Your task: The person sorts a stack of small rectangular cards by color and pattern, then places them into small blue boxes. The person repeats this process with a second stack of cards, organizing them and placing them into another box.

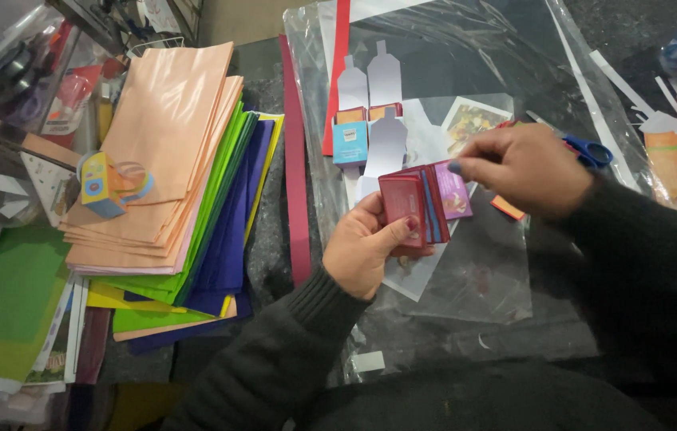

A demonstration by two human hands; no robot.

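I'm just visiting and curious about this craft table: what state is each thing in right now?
Left hand: gripping a stack of small red cards.
Right hand: fingers pinching the purple card at the stack's back.
Blue scissors: lying flat, partly hidden.
Coloured paper sheets: stacked, fanned out.
Plastic sheet: spread, wrinkled.

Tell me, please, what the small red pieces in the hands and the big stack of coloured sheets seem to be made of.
The small red pieces, held by the left hand and touched by the right hand, look like thin printed card: flat, stiff, slightly glossy. The coloured sheets look like matte paper, probably folded bags: thin layered edges, soft creases.
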